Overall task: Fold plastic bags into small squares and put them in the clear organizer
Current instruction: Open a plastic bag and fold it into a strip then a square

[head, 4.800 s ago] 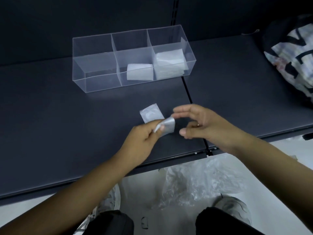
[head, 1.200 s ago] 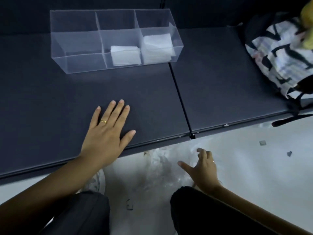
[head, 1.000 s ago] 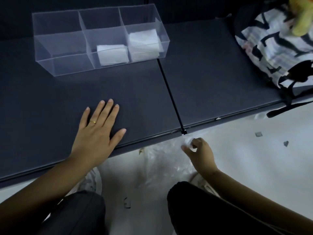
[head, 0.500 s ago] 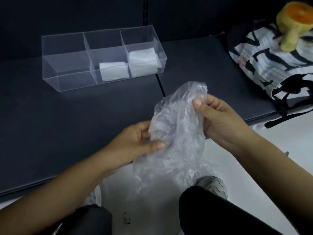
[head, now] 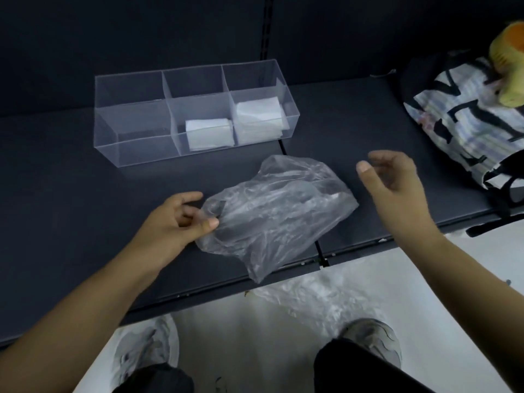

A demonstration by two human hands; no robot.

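A crumpled clear plastic bag [head: 278, 211] lies on the dark shelf [head: 71, 194], one corner hanging over the front edge. My left hand [head: 175, 219] pinches its left edge between thumb and fingers. My right hand [head: 397, 185] hovers just right of the bag, fingers apart, touching nothing. The clear organizer [head: 136, 131] stands behind with three compartments: the left one is empty, the middle holds folded white squares [head: 208, 134], the right holds a taller stack [head: 259, 120].
A black-and-white patterned bag [head: 465, 109] with a yellow-orange plush toy [head: 507, 72] sits at the right end of the shelf. More loose plastic bags [head: 317, 299] lie on the white floor by my shoes. A seam runs down the shelf under the bag.
I picked a bag up off the floor with my right hand, held it in both hands, then laid it down on the shelf. My right hand has let go of it.
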